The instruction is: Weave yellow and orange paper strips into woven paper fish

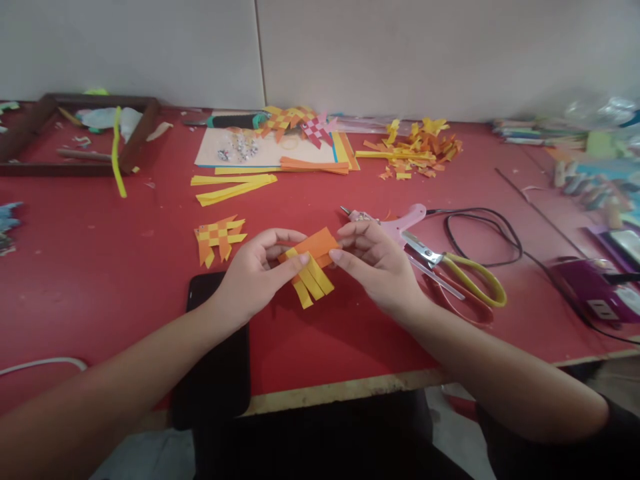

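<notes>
Between my hands, above the red table, is a piece of woven paper strips (314, 275), orange across the top with yellow strips hanging down. My left hand (260, 267) pinches its left side, thumb on the front. At its right end, my right hand (373, 263) grips the orange strips between thumb and fingers. The fingertips behind the paper are partly hidden. A finished woven paper fish (219, 239) in orange and yellow lies left of my left hand. Just beyond my right hand is a pink glue gun (407, 223), partly covered by the hand.
Scissors (470, 277) with yellow and red handles lie at right, near a cable and a purple device (597, 287). A black phone (215, 360) overhangs the front edge. Behind are yellow strips (233, 188), paper scraps (425, 150), a board (265, 150) and a brown frame (30, 133).
</notes>
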### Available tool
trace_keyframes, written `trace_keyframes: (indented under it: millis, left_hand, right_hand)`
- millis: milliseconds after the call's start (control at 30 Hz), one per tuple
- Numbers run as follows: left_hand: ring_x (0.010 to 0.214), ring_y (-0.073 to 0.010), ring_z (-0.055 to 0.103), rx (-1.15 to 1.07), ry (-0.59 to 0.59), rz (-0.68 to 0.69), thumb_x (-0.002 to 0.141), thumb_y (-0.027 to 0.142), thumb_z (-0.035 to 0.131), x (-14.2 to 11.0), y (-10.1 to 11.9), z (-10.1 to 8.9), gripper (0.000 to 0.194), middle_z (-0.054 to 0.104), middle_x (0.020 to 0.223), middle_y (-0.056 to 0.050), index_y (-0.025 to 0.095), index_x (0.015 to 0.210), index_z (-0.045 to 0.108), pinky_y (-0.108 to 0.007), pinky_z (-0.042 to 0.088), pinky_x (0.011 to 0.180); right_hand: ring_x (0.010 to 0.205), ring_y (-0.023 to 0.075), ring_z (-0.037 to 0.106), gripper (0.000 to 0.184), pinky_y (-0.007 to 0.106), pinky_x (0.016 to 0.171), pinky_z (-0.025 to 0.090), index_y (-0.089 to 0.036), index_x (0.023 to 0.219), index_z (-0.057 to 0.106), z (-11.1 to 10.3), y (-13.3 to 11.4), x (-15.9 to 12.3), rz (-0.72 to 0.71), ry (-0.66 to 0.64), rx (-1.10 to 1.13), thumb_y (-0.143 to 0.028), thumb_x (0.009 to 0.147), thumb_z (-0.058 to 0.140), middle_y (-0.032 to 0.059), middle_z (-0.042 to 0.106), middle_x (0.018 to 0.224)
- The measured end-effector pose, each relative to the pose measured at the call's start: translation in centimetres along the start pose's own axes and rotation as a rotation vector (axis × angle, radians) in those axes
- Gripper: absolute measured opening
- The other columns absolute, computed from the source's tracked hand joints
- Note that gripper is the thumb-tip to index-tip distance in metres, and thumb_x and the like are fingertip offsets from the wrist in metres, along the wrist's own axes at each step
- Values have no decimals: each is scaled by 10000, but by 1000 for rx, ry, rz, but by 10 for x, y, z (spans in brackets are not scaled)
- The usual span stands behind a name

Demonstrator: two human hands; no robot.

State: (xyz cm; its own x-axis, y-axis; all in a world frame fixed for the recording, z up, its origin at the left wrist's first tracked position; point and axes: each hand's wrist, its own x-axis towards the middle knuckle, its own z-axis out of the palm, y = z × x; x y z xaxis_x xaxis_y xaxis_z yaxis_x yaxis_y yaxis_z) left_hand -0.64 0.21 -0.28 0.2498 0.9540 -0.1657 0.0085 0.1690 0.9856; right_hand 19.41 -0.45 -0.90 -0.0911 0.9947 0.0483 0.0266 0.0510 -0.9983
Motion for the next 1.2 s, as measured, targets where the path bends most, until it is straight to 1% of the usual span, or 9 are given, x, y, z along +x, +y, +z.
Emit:
trace_keyframes:
  millis: [133, 333, 467, 633, 733, 833, 900, 1000, 1200]
  left_hand:
    - [785, -154, 698, -26, 1, -2, 810, 361, 796, 0, 0, 0, 330, 761, 938, -41, 189, 1065, 674, -257, 556, 705]
    - [759, -170, 699, -110, 10, -55, 850, 375, 743, 1, -1, 0, 315, 740, 802, -25, 192, 1103, 701, -289, 570, 723]
    - [752, -171, 691, -100, 12, -51, 851, 390, 742, 1, 0, -1, 361, 724, 805, -20, 198, 1153, 693, -297, 572, 722]
    - [720, -161, 673, -29, -15, -72, 839, 476, 751, 0, -1, -2, 523, 677, 758, 14, 274, 1301, 612, -284, 564, 684]
    - [685, -170, 679, 21, -10, -98, 814, 459, 781, -1, 0, -2, 538, 690, 737, 6, 255, 1284, 615, -285, 557, 644]
    - [760, -196, 719, -40, -26, -97, 823, 436, 772, -1, 0, -1, 459, 754, 852, -41, 203, 1196, 641, -302, 575, 685]
    - [791, -195, 725, -39, -18, -65, 823, 426, 770, 0, 0, -1, 399, 768, 897, -50, 190, 1125, 657, -297, 575, 705]
    - [732, -169, 710, 55, 12, -8, 834, 402, 757, 0, 1, 0, 319, 759, 841, -27, 192, 1057, 667, -263, 555, 657]
    - [622, -132, 655, 186, 9, 22, 846, 390, 735, -1, 3, 1, 284, 728, 778, -6, 207, 1054, 671, -223, 497, 549]
  right_hand:
    - [705, 115, 688, 289, 266, 648, 581, -228, 987, 572, -1, 0, 0, -19, 6, -17, -296, 797, 779, -27, 662, 811]
    - [761, 127, 703, 273, 287, 710, 598, -221, 991, 565, -2, 0, 1, -25, 33, -55, -301, 818, 761, -18, 679, 820]
    - [762, 126, 709, 258, 284, 726, 611, -212, 945, 592, -1, -1, 1, -17, 59, -46, -296, 793, 783, -14, 686, 817]
    - [726, 143, 729, 249, 312, 736, 631, -209, 855, 611, 0, -3, 2, 19, 61, 41, -338, 775, 808, -8, 703, 781]
    - [675, 136, 716, 280, 315, 718, 633, -210, 838, 613, 0, -3, 3, 32, 58, 85, -362, 751, 832, -17, 705, 751]
    - [663, 131, 705, 285, 314, 711, 627, -207, 838, 608, -1, -2, 2, 51, 40, 90, -369, 756, 827, -12, 709, 757]
    - [678, 132, 697, 264, 312, 706, 616, -205, 833, 612, -1, -3, 2, 49, 34, 45, -370, 772, 809, -3, 706, 773]
    - [670, 125, 652, 205, 280, 633, 572, -205, 797, 624, -1, -4, 0, -16, 50, -100, -350, 795, 769, 0, 674, 759]
    - [647, 116, 584, 127, 263, 576, 507, -211, 768, 572, 0, -7, -4, -191, 45, -325, -257, 811, 683, -13, 606, 739]
